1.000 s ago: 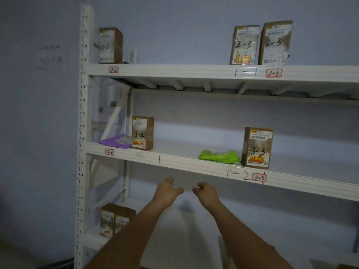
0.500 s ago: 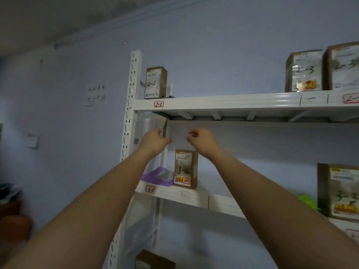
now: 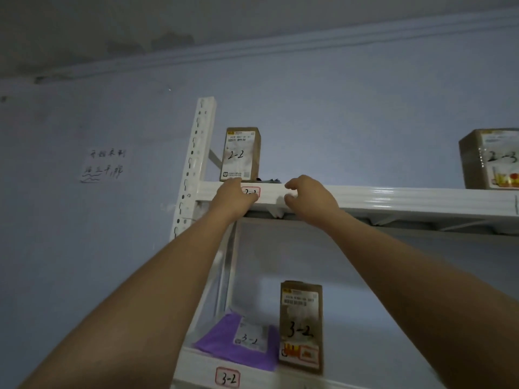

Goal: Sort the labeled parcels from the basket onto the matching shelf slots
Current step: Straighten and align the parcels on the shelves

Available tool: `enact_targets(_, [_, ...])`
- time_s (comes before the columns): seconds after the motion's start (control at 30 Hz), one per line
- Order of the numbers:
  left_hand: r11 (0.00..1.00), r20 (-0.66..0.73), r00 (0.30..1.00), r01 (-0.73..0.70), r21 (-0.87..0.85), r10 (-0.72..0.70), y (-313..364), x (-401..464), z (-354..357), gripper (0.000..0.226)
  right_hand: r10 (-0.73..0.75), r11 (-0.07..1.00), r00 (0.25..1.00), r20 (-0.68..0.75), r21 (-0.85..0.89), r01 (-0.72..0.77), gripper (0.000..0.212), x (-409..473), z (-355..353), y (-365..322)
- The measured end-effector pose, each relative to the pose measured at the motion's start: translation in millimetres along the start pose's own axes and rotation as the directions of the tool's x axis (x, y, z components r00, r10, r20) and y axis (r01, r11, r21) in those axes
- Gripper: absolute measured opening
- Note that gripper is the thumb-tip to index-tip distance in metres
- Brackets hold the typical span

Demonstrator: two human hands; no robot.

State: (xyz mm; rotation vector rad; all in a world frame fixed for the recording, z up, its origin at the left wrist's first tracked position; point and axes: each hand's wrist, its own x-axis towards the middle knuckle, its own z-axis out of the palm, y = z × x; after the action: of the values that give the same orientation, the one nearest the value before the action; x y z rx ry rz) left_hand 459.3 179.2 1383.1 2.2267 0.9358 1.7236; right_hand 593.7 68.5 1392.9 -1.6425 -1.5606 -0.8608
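Overhead, in the head camera's only view, both arms reach up to the front rail of the upper shelf (image 3: 393, 197) at its left end. The left hand (image 3: 234, 199) lies over the red-bordered 2-2 slot tag (image 3: 252, 191), fingers hidden from here, so whether it holds anything cannot be told. The right hand (image 3: 310, 199) hovers just beside it with fingers loosely curled and nothing visible in them. A dark, flat item (image 3: 268, 180) lies on the shelf just right of the upright 2-2 box (image 3: 240, 154); it is too obscured to identify.

Judged from this, the step is a placement into the 2-2 slot, at or near release; next would come drawing both hands clear without knocking the box, then going back to the basket, which is out of frame.

Counted: three brown cartons, marked 2-2, 2-3 (image 3: 490, 160) and 3-2 (image 3: 302, 327); one purple mailer (image 3: 222, 339) marked 3-2, touching its carton's left side; two visible slot tags, 2-2 and 3-2 (image 3: 227, 377); one handwritten wall note (image 3: 104, 165) at left.
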Motion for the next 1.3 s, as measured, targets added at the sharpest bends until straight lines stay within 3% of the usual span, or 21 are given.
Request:
enact_targets(0.17, [0.978,-0.044,0.998,-0.026,0.205,0.036,-15,28,10,0.067,-0.091,0.987,0.996,-0.012,-0.131,0.089,0.045,25,21,-8])
enact_targets(0.5, [0.96,-0.233,0.955,-0.125,0.25,0.185,-35,37,25,0.054,-0.098,0.991,0.995,-0.018,-0.095,0.096,0.045,56,36,-28])
enact_targets(0.67, [0.919,-0.185,0.951,-0.17,0.355,0.247,-42,51,20,0.045,-0.081,0.993,0.988,0.132,-0.075,0.092,0.049,79,41,-46])
enact_targets(0.83, [0.909,-0.191,0.939,-0.201,0.365,0.285,-48,56,21,0.045,-0.016,1.0,0.974,0.226,-0.007,0.018,0.04,97,52,-54])
enact_targets(1.13, [0.867,-0.126,0.942,-0.227,0.444,0.311,-58,67,21,0.044,-0.004,0.978,0.972,0.233,-0.2,0.051,0.036,106,68,-46])
enact_targets(1.3, [0.896,-0.16,0.939,-0.227,0.382,0.306,-50,56,13,0.047,-0.032,0.997,0.991,0.133,-0.071,0.042,0.032,103,53,-38])
